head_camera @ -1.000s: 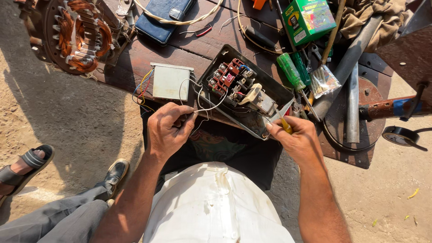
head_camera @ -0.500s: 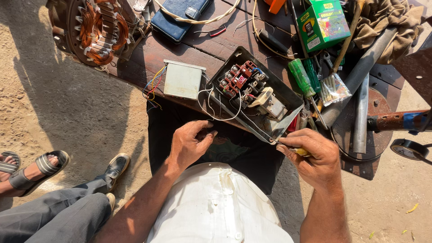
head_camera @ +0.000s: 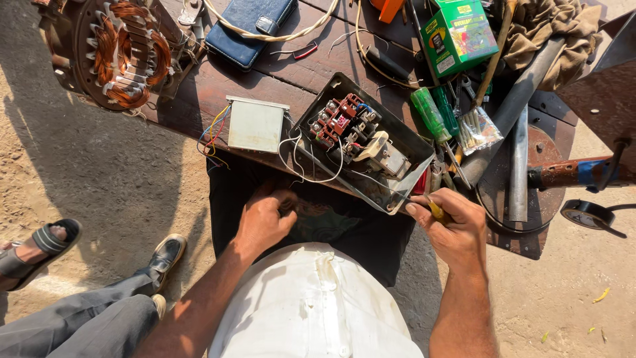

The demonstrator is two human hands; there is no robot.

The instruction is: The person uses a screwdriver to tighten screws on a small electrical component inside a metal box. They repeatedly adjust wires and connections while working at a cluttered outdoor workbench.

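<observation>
Head view: looking down on a dark wooden workbench (head_camera: 311, 66) outdoors.
Right hand (head_camera: 450, 229): fingers clamped on a yellow-handled screwdriver (head_camera: 434, 209), tip at the near corner of the black starter box (head_camera: 364, 142).
Left hand (head_camera: 265, 219): curled below the bench edge over dark cloth; grip unclear.
Starter box: open, tilted, red terminals and white wires showing.
Beside it: grey metal box (head_camera: 255, 124), just left.
Far left: copper-wound motor stator (head_camera: 122, 50).
Right of box: green screwdrivers (head_camera: 434, 116).

Two hands (head_camera: 265, 222), one green box (head_camera: 458, 34), one wallet (head_camera: 248, 26)
</observation>
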